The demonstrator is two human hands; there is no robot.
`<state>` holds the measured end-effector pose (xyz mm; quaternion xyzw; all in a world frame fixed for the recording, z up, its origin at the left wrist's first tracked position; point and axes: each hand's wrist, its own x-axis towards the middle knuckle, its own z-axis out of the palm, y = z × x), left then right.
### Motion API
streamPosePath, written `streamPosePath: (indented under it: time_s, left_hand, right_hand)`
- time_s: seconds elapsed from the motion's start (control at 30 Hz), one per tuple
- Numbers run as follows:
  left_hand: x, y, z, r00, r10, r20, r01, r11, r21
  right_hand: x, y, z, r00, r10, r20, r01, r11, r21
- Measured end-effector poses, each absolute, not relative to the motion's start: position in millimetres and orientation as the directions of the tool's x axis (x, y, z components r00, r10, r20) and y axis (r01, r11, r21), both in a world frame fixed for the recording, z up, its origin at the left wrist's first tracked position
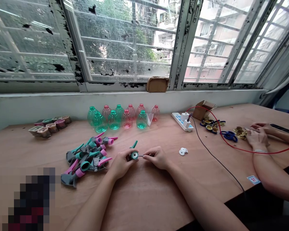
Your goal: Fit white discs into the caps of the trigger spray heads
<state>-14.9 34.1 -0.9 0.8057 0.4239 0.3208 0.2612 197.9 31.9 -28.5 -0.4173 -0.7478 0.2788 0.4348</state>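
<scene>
A single head-worn view faces forward and down — near the wearer's hands point(121, 164), over the bench point(144, 200) (windows point(125, 41) fill the top).

Along the back edge of the table point(144, 199), bottles point(114, 121) are grouped; a power strip point(182, 122) is placed to their right, and a carton point(201, 110) farther right. Containers point(51, 127) are clustered toward the back left corner. Before the bottles, to the left, spray heads point(90, 156) are heaped. Between this heap and discs point(182, 151), one spray head point(134, 155) is held in the left hand point(121, 164), a tool point(141, 155) in the right point(157, 157).
</scene>
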Motion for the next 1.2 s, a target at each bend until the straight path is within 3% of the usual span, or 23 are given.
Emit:
streamPosePath:
  time_s: [0.27, 0.83, 1.2]
  left_hand:
    - [-14.7, 32.0, 0.8, 0.466, 0.839, 0.282, 0.512, -0.516, 0.687]
    - [-12.5, 30.5, 2.3, 0.447, 0.842, 0.303, 0.537, -0.524, 0.661]
    - [-12.8, 29.5, 4.7, 0.417, 0.860, 0.296, 0.571, -0.501, 0.651]
  right_hand:
    - [199.9, 31.8, -28.4, -0.195, 0.895, 0.400, 0.396, 0.445, -0.803]
    - [201.3, 25.7, -18.9, -0.168, 0.839, 0.518, 0.534, 0.519, -0.668]
    - [203.7, 30.3, -19.9, -0.125, 0.853, 0.507, 0.459, 0.503, -0.733]
